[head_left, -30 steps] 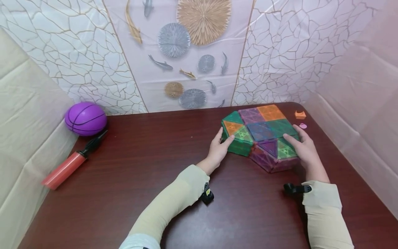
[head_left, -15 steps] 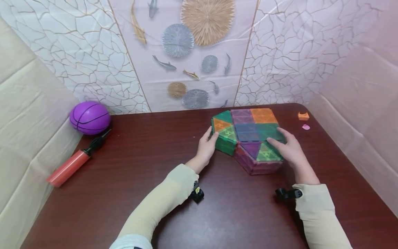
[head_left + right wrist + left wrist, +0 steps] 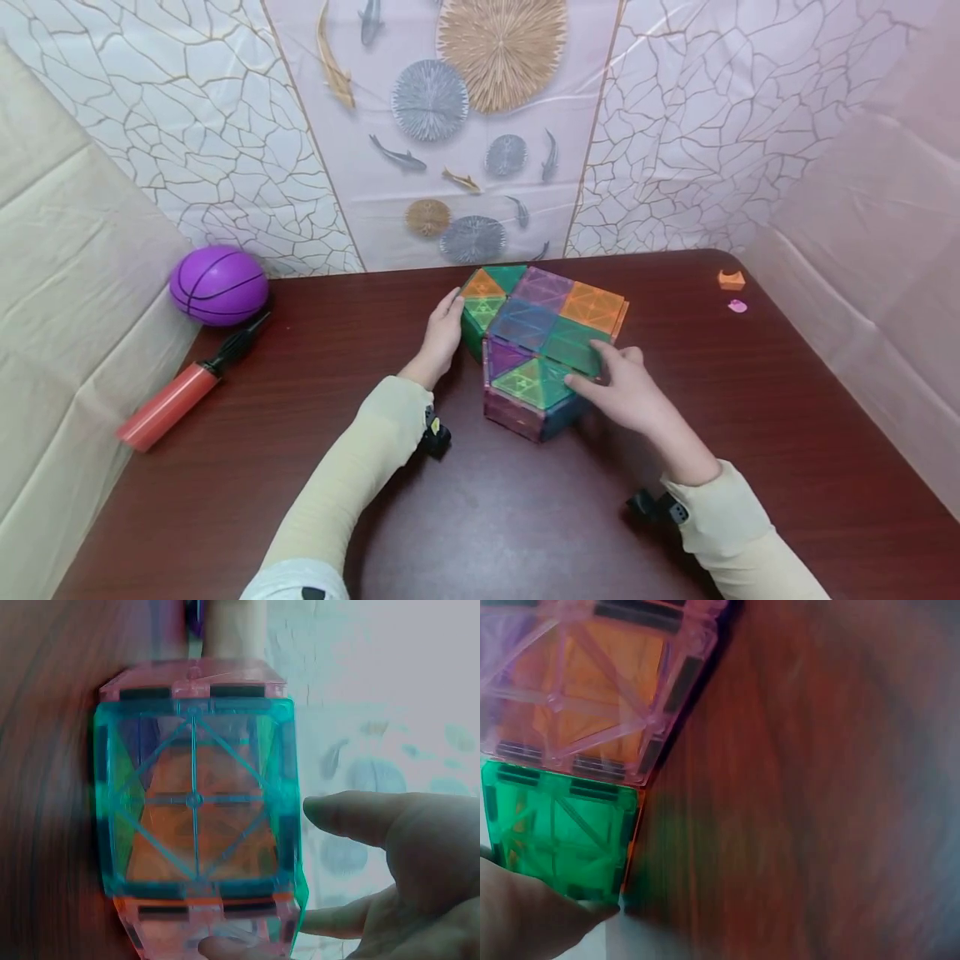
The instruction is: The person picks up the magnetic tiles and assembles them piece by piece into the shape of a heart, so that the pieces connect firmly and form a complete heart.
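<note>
At the far middle of the dark worktop [image 3: 615,517] a flat box built of translucent magnetic tiles [image 3: 542,333] lay, its top a patchwork of orange, green, purple and blue panels. It was flanked by both hands. The left hand [image 3: 441,332] was laid against the left side wall with the fingers fairly straight — pressed to it rather than wrapped about it. The right hand [image 3: 626,390] was set on the near right corner, fingers spread over the green top panel, the thumb apparently against the side; from the right wrist view the fingers [image 3: 360,817] were seen loosely bent beside a teal square panel, not closed round it. The structure was judged already assembled and whole, with no loose tiles visible near it; what was left, as far as could be told, was only its placing on the worktop. Well apart at the left edge were a purple ball [image 3: 218,285] and a red hand pump [image 3: 176,398] — untouched.
</note>
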A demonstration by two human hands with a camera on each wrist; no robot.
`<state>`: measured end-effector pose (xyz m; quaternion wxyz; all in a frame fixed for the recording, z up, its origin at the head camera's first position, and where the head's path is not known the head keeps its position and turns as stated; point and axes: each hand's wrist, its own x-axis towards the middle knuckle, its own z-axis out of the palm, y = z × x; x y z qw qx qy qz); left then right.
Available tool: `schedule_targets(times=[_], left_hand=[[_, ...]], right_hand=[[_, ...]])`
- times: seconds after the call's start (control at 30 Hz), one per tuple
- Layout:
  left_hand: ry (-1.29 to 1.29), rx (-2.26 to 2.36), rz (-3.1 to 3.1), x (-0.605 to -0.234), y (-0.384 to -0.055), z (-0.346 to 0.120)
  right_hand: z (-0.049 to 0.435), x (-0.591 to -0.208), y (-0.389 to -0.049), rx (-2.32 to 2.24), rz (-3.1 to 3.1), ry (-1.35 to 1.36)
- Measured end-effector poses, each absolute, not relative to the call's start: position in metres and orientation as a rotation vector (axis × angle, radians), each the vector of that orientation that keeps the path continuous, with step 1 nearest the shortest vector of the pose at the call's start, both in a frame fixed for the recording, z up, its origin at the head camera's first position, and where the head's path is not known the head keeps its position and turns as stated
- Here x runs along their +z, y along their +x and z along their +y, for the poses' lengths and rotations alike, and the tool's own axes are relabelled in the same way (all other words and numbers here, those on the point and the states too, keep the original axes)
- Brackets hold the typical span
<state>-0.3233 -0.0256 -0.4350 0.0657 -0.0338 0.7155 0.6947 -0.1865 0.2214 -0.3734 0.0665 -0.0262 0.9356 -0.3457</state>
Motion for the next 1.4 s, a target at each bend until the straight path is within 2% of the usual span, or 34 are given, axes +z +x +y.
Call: schedule_targets(times=[0.13,0.27,0.43,0.63,0.8,1.1,1.4], left_hand=[[-0.099,2.072,2.151,-0.433,-0.324,-0.036],[-0.144,2.122,2.143,-0.427,-0.303,-0.034],[-0.219,2.197,2.144,-0.423,-0.248,-0.023],[-0.254,2.234,1.981,-0.418,-0.170,-0.011],[-0.199,2.196,1.822,-0.412,-0.131,-0.001],[-0.092,2.186,1.780,-0.418,-0.121,0.006],[-0.105,2.272,1.865,-0.422,-0.139,-0.014]], right_hand=[[0.216,-0.371,-0.185,-1.022,2.813,-0.106],[0.231,-0.369,-0.197,-1.118,2.811,-0.036],[0.259,-0.373,-0.232,-1.392,2.808,0.077],[0.282,-0.400,-0.276,-1.705,2.672,0.195],[0.288,-0.421,-0.296,-1.823,2.466,0.168],[0.275,-0.426,-0.294,-1.703,2.509,0.230],[0.248,-0.422,-0.264,-1.754,2.545,0.368]])
